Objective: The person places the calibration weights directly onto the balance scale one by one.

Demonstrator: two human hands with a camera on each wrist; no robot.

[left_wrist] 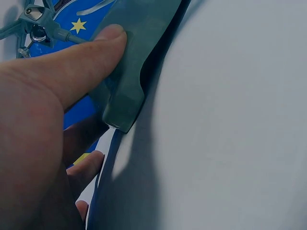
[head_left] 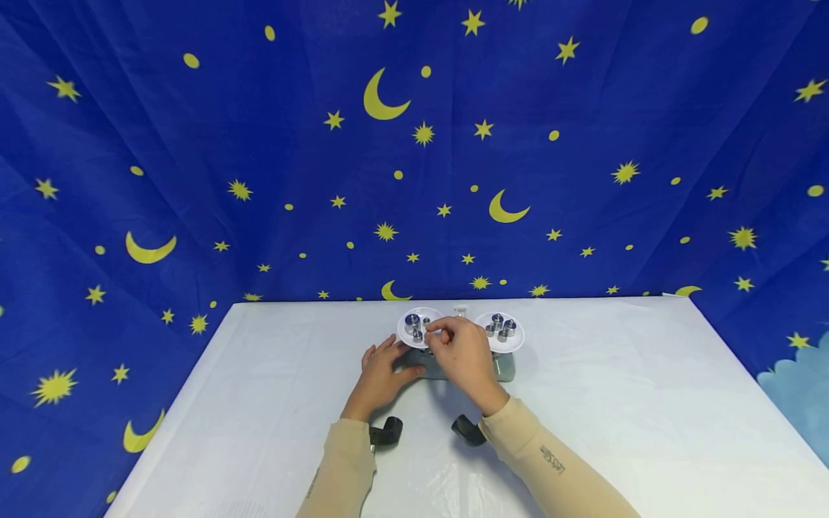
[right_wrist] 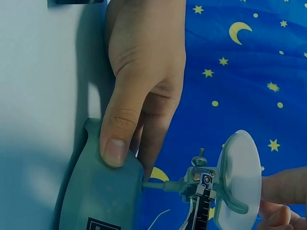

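Note:
A green-grey balance scale (head_left: 504, 367) stands on the white table, with a white pan on each side. My left hand (head_left: 378, 378) holds the left end of its base, the thumb lying on the front face and the fingers behind. Over the left pan (head_left: 403, 318), my right hand (head_left: 463, 352) pinches a small metal weight (head_left: 426, 322) with thumb and forefinger; the fingertips partly hide it. A larger weight (head_left: 412, 323) and a smaller one sit beside it. The right pan (head_left: 518, 337) bears several metal weights (head_left: 497, 321). In the right wrist view, the pan (right_wrist: 247, 177) hides the right fingertips' contact.
Each wrist wears a black camera mount (head_left: 387, 432). The white table (head_left: 615, 403) extends to both sides of the scale. A blue curtain (head_left: 291, 158) with yellow moons and stars hangs behind the table and along its sides.

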